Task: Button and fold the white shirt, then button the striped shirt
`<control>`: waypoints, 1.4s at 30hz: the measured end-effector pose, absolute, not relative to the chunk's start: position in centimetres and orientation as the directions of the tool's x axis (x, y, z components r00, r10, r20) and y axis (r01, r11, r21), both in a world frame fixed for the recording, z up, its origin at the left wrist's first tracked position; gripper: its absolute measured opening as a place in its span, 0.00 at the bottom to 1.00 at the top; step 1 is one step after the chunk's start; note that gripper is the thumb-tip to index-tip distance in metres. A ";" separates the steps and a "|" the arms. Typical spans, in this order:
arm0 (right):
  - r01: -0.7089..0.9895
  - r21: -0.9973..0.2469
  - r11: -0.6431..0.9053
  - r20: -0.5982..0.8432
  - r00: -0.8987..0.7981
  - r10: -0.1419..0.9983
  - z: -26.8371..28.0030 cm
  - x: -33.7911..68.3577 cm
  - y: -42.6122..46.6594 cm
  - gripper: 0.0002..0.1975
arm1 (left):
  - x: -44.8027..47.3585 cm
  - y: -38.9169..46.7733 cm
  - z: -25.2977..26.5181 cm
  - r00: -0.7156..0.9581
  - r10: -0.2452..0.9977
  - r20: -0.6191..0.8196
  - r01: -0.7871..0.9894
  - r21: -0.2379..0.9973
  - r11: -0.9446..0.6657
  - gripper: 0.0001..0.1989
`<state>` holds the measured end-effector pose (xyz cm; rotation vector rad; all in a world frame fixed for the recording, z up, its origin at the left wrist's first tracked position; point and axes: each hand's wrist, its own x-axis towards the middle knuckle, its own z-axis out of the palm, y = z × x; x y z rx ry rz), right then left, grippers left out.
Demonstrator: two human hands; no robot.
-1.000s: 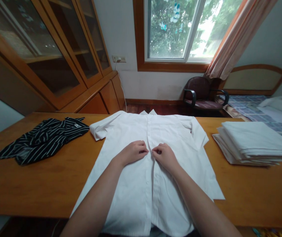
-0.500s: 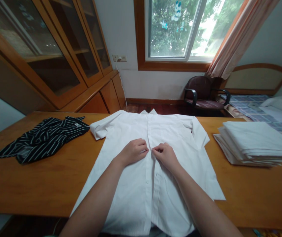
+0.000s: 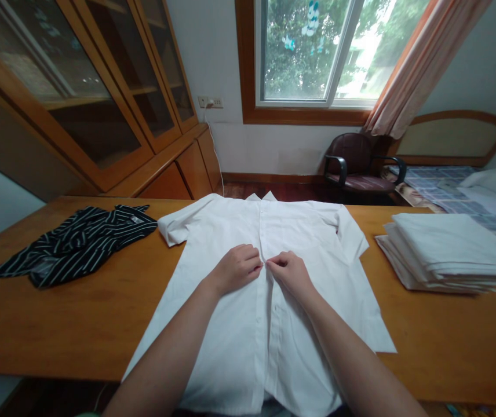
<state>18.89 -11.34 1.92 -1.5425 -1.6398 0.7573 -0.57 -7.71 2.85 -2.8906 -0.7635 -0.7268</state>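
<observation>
A white button-up shirt [image 3: 226,324] lies front side up on the wooden table, its collar at the far edge and its hem toward me. Below the middle of the chest, the front edges lie apart, with small buttons showing along the placket. My left hand [image 3: 239,267] pinches the left front edge, fingers closed on the cloth. Just across from it, my right hand [image 3: 290,272] grips the other edge between thumb and fingers. The fingertips of both hands nearly meet at the placket; whatever button lies between them is hidden.
A black striped garment [image 3: 78,243] lies crumpled on the left of the table [image 3: 113,324]. Folded white cloths [image 3: 456,246] are stacked at the right. Beyond stand a glass-door cabinet [image 3: 152,145], an office chair [image 3: 356,168] and a bed [image 3: 439,185] under a window.
Both hands stay at the same spot on the placket. My left fingertips have shifted very slightly to the right, closer to the right hand.
</observation>
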 end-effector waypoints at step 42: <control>0.409 -0.902 0.140 0.086 -0.147 0.985 0.6 20.2 -10.6 0.07 | -0.4 -7.7 2.4 0.779 0.424 0.462 0.485 -0.017 -0.874 0.11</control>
